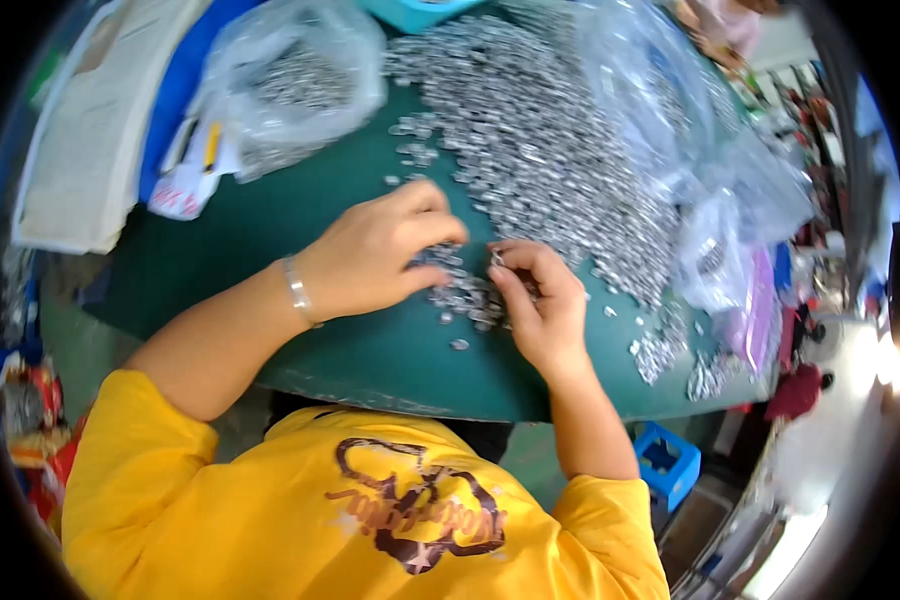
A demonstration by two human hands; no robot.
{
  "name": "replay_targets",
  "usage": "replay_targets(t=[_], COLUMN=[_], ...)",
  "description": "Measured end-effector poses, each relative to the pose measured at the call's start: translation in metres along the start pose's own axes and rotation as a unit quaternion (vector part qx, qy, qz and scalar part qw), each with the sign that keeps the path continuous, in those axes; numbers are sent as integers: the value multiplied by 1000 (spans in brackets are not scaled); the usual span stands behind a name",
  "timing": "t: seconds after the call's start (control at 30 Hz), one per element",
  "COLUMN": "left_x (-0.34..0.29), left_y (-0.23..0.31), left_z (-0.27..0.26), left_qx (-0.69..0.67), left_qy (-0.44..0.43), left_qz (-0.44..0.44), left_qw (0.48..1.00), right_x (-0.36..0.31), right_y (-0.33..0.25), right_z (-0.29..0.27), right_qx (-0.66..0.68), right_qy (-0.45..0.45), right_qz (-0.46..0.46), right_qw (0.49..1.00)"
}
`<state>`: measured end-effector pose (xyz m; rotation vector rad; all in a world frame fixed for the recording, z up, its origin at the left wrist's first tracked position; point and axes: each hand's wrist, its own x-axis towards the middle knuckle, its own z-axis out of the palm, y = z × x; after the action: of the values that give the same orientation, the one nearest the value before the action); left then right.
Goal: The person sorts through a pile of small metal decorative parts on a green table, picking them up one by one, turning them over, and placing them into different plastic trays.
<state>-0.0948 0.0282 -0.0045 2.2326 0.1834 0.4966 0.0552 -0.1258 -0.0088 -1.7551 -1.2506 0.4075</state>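
Observation:
Many small, shiny silver metal pieces form a broad heap point(540, 120) on the green table point(370, 360). Between my hands lies a smaller cluster of the same pieces point(465, 297). My left hand point(375, 250), slightly blurred, reaches over the left side of this cluster, thumb and curled fingers apart, with nothing visible held. On the cluster's right side, my right hand point(545, 305) is closed, pinching a small metal piece point(496, 259) between thumb and forefinger. The exact kind of piece is too small to make out.
A clear plastic bag of metal pieces point(295, 80) stands at the far left, beside papers point(90, 140). More clear bags point(720, 230) lie to the right, near small piles point(658, 345). A blue stool point(667, 463) is below the table; another person point(725, 30) sits at the far right.

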Motion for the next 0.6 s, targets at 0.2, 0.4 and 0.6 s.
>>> replay_targets(t=[0.2,0.4,0.6], left_x=[-7,-2,-5], left_y=[3,9,2], left_z=[2,13,10], left_qx=[33,-12,-5], left_qy=[-36,-54,15], left_qz=[24,-49,40], left_qw=[998,997,999], right_x=[-39,-118,-127], right_y=[14,81,128], right_z=[-51,-158,-210], right_qx=[-130,-363,-376], right_qy=[162,381,362], right_qz=[-3,97,241], right_qw=[978,845,819])
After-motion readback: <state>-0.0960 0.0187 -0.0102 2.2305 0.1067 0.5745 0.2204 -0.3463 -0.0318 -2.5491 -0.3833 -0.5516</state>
